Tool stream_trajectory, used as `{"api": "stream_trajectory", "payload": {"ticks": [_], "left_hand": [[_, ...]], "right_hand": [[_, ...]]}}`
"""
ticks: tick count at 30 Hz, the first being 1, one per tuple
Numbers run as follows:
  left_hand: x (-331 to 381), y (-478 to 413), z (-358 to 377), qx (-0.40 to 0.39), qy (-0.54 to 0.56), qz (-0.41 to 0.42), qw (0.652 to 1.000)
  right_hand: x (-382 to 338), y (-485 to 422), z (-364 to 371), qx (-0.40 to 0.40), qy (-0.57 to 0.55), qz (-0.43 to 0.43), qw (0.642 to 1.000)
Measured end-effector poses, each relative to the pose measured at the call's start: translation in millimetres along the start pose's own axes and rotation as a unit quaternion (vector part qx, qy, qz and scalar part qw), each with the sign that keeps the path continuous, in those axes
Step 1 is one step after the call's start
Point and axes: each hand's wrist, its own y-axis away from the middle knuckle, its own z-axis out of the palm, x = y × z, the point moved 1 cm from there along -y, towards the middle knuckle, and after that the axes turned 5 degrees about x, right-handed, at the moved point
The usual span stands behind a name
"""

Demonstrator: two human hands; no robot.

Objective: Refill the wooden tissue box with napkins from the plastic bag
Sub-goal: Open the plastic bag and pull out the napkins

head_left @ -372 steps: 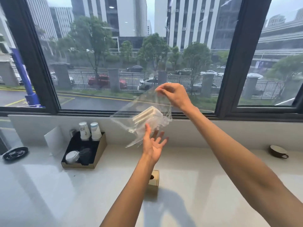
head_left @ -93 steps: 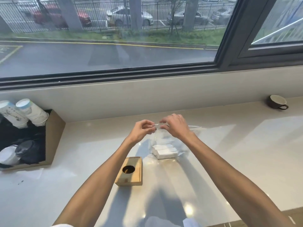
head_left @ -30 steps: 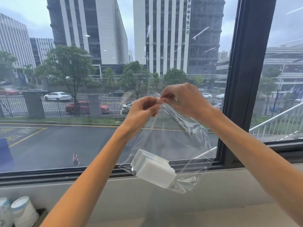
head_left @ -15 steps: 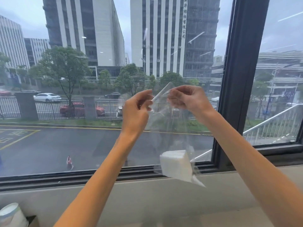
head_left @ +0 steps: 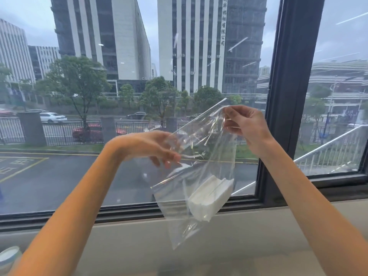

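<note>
Before the window, both hands hold an unlabelled plastic bag (head_left: 201, 156) of napkins (head_left: 209, 198).

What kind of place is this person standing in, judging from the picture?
Probably an office pantry or break area on a low floor in a city. A large window looks onto a street with office towers, and a paper cup shows at the lower left beside a pale ledge.
</note>
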Motion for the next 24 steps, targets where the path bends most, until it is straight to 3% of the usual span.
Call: {"api": "stream_trajectory", "payload": {"ticks": [4,7,9,10,11,13,14,16,18,24], "left_hand": [[-49,20,9,0.018,0.217,0.031,0.975],[-57,15,11,0.104,0.362,0.073,0.923],[-48,5,10,0.186,0.413,0.081,0.888],[-40,-1,10,0.227,0.409,0.084,0.88],[-31,-7,12,0.26,0.388,0.086,0.88],[-10,-21,21,0.291,0.331,0.094,0.893],[-1,-27,26,0.292,0.31,0.101,0.899],[12,-34,35,0.292,0.287,0.121,0.904],[17,-35,36,0.297,0.29,0.136,0.9],[13,-12,14,0.274,0.224,0.134,0.926]], "right_hand": [[-5,-3,-12,0.026,-0.012,-0.005,1.0],[-5,-7,-22,0.043,-0.009,0.018,0.999],[4,-11,-29,0.105,0.074,0.031,0.991],[8,-12,-30,0.157,0.181,0.007,0.971],[10,-9,-26,0.213,0.304,-0.043,0.928],[7,9,-2,0.264,0.424,-0.22,0.838],[2,21,15,0.238,0.411,-0.297,0.828],[-4,43,47,0.142,0.369,-0.368,0.842],[-6,53,67,0.071,0.379,-0.362,0.848],[-5,44,88,-0.011,0.361,-0.321,0.875]]}}
